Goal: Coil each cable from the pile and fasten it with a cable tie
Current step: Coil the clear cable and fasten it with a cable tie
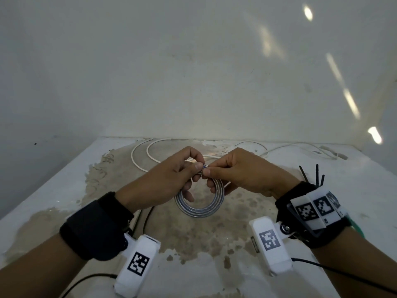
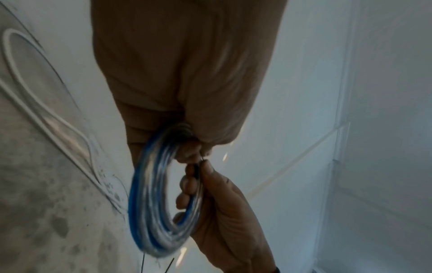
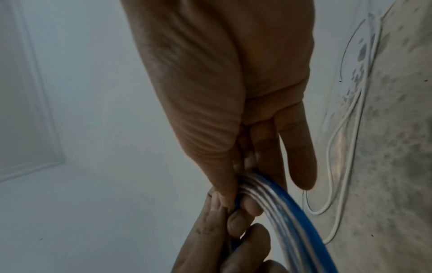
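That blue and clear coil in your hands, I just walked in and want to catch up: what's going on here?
A person is holding a coiled blue and clear cable up over a worn white table. The left hand and right hand both pinch the top of the coil, where a thin dark cable tie seems to be going on; whether it is fastened cannot be told. Loose white cables lie at the back of the table, and spare black ties wait to the right.

Blue-and-silver coiled cable (image 1: 199, 208), white loose cable (image 1: 140, 160).
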Demonstrator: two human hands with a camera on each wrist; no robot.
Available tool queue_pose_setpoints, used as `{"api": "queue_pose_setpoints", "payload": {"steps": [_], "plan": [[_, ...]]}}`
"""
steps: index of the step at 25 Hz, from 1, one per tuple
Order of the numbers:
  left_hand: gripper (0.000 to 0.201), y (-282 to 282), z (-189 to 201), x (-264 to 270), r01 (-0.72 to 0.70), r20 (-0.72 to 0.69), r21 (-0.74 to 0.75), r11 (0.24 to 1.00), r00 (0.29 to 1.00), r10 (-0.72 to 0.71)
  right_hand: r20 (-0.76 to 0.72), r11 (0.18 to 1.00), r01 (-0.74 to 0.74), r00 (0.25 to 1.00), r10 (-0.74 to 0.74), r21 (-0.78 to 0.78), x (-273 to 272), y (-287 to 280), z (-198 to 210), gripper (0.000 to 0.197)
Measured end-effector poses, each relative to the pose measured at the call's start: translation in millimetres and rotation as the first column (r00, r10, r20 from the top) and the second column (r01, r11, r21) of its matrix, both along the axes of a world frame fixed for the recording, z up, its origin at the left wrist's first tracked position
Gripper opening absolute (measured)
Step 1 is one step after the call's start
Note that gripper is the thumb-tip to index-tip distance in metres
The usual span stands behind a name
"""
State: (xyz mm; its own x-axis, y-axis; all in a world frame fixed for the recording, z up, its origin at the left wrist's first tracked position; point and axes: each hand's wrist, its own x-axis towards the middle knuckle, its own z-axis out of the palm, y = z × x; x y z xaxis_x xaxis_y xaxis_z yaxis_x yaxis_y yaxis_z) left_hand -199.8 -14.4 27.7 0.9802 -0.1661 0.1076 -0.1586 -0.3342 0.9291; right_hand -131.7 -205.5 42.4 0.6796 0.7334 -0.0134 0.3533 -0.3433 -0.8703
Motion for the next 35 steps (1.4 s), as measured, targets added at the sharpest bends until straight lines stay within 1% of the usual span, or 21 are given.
{"api": "queue_pose_setpoints", "payload": {"steps": [4,6,10,12,13,15,17,19,21,23,26,27,29,31,32,34,35], "plan": [[0.014,-10.3,-9.4,3.7,-0.127,-0.042,-0.048,0.991,0.991,0.125,0.024,1.000,0.014,1.000,-0.014,-0.011,-2.2,2.4,-0.2,0.017],[0.015,-11.6,-11.0,5.3,-0.168,-0.007,-0.016,0.986,0.986,0.168,0.038,0.999,0.030,0.999,-0.030,-0.017,-3.7,1.5,-0.4,0.019],[0.015,-10.5,-14.9,5.6,-0.196,0.038,0.049,0.979,0.980,0.194,-0.029,0.998,0.057,0.998,-0.057,-0.026,-6.5,-1.8,-1.0,0.030],[0.016,-10.7,-15.7,4.6,-0.215,0.055,0.053,0.975,0.976,0.212,-0.010,0.997,0.069,0.998,-0.069,-0.017,-7.1,0.8,-3.0,0.029],[0.017,-11.0,-15.3,4.0,-0.225,0.051,0.029,0.974,0.974,0.223,0.001,0.997,0.075,0.997,-0.075,0.006,-7.5,3.0,-3.7,0.027],[0.020,-9.8,-11.9,0.5,-0.240,0.015,-0.068,0.968,0.970,0.242,0.010,0.995,0.083,0.996,-0.083,0.050,-8.2,9.7,-2.4,0.024],[0.020,-4.6,-6.6,-5.1,-0.236,-0.028,-0.161,0.958,0.972,0.234,0.012,0.994,0.085,0.996,-0.086,0.076,-9.5,18.7,-0.3,0.026],[0.019,5.8,-2.8,-10.9,-0.253,-0.048,-0.199,0.947,0.968,0.248,0.024,0.993,0.079,0.996,-0.081,0.083,-12.2,31.9,1.3,0.027],[0.020,20.8,-2.1,-16.6,-0.301,-0.064,-0.210,0.930,0.954,0.294,0.036,0.995,0.059,0.997,-0.062,0.076,-17.5,50.1,1.6,0.029],[0.019,40.6,-4.7,-24.3,-0.364,-0.084,-0.234,0.901,0.931,0.354,0.016,0.998,0.033,0.999,-0.034,0.049,-23.3,71.4,1.2,0.034],[0.020,76.3,-11.9,-40.3,-0.460,-0.116,-0.293,0.838,0.887,0.447,-0.101,0.998,0.058,0.993,-0.061,-0.025,-21.4,99.6,-10.0,0.047],[0.019,88.3,-15.6,-46.6,-0.484,-0.128,-0.313,0.817,0.874,0.468,-0.097,0.994,0.074,0.992,-0.081,-0.075,-16.8,108.1,-19.4,0.047],[0.018,105.8,-22.5,-56.9,-0.505,-0.157,-0.349,0.789,0.862,0.482,-0.012,0.967,0.085,0.996,-0.091,-0.242,-4.5,123.2,-46.1,0.041],[0.017,114.4,-28.4,-63.2,-0.511,-0.174,-0.372,0.775,0.858,0.483,0.050,0.906,0.084,0.996,-0.069,-0.414,4.4,139.3,-75.3,0.039],[0.017,116.0,-30.0,-65.1,-0.515,-0.175,-0.380,0.768,0.856,0.487,0.079,0.876,0.089,0.995,-0.059,-0.474,7.7,148.0,-88.3,0.042],[0.018,115.6,-30.3,-66.8,-0.524,-0.168,-0.381,0.762,0.850,0.500,0.141,0.836,0.122,0.989,-0.055,-0.535,14.3,164.4,-108.6,0.048],[0.018,115.0,-29.5,-67.1,-0.523,-0.159,-0.375,0.765,0.850,0.503,0.162,0.824,0.136,0.985,-0.055,-0.550,16.4,171.0,-114.4,0.047]]}}
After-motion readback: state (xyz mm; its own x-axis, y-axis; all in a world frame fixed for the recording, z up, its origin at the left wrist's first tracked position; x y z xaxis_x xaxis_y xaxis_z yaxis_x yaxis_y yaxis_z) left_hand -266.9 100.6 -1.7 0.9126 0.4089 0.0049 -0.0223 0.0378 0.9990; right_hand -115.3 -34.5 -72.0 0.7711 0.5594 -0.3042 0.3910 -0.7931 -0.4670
